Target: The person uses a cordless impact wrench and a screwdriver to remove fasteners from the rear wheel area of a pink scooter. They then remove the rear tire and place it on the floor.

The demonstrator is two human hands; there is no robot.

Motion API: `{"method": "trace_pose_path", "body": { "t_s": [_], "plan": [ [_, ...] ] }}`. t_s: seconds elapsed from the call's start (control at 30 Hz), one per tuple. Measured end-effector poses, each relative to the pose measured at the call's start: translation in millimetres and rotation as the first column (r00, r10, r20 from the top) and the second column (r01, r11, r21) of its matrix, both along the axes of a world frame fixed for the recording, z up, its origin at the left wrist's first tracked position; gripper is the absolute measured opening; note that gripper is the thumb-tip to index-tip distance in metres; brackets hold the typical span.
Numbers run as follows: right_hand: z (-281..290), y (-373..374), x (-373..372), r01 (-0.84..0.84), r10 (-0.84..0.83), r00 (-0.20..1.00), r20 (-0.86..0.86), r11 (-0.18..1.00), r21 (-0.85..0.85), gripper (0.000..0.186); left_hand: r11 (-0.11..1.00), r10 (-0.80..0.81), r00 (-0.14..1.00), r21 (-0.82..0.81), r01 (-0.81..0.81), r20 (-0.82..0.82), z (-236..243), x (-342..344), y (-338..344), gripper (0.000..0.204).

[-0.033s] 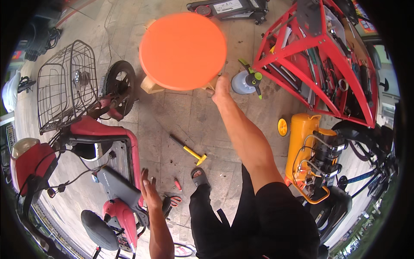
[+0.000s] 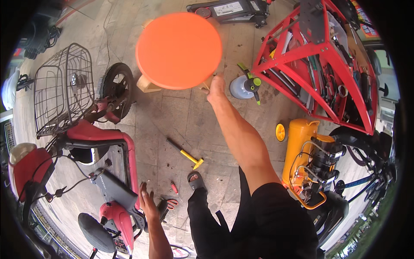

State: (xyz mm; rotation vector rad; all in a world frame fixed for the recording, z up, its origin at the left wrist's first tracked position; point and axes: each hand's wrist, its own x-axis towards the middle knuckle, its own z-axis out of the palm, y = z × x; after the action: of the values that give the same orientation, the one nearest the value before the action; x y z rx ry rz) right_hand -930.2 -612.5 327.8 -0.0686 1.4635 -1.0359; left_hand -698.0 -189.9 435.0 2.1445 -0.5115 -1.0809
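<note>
A stool with a round orange seat [image 2: 179,50] and pale wooden legs is at the far middle. My right hand [image 2: 217,88], arm stretched forward, is closed on the stool just below the near right edge of the seat; the seat partly hides the fingers. Low on the left, my left hand [image 2: 148,199] hangs with its fingers extended and nothing in it, beside the pink electric scooter [image 2: 131,159]. On the paving between the arms lies a yellow hammer [image 2: 188,156] with a black grip. A red-handled small tool [image 2: 174,187] and orange-handled scissors [image 2: 171,203] lie near my left hand.
A spray bottle [image 2: 241,88] stands right of the stool, beside a red tool rack [image 2: 295,69] full of tools. Nearer on the right is an orange air compressor [image 2: 299,149]. A black floor jack [image 2: 230,11] lies beyond. The scooter's wire basket [image 2: 64,88] is at left.
The scene has slid slightly left in the picture, the stool along with it. My right hand keeps its hold on the stool, and my left hand stays low.
</note>
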Motion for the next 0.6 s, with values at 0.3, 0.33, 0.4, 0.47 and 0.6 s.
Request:
{"method": "trace_pose_path", "body": {
  "t_s": [0.3, 0.33, 0.4, 0.47, 0.6],
  "plan": [
    [-83, -82, 20, -0.108, 0.116, 0.961, -0.25, 0.993, 0.049, 0.054, 0.48, 0.625, 0.774, 0.733, -0.481, 0.099, 69, -121, 176, 0.089],
    [-82, -77, 13, -0.166, 0.177, 0.978, -0.114, 0.981, 0.105, 0.052, 0.446, 0.633, 0.767, 0.76, -0.473, 0.106, 75, -132, 168, 0.087],
    [-74, -61, -1, -0.195, 0.16, 0.937, -0.311, 0.977, -0.086, 0.039, 0.481, 0.61, 0.788, 0.749, -0.456, 0.088, 71, -151, 139, 0.084],
    [-61, -35, -31, -0.352, 0.205, 0.641, -0.74, 0.935, -0.046, 0.038, 0.577, 0.564, 0.825, 0.694, -0.43, 0.043, 53, -163, 98, 0.076],
    [-29, 32, -192, -0.622, 0.446, 0.599, -0.664, 0.782, -0.036, 0.038, 0.88, 0.28, 0.939, 0.445, -0.167, -0.2, 1, -178, 2, 0.052]
  ]
}}
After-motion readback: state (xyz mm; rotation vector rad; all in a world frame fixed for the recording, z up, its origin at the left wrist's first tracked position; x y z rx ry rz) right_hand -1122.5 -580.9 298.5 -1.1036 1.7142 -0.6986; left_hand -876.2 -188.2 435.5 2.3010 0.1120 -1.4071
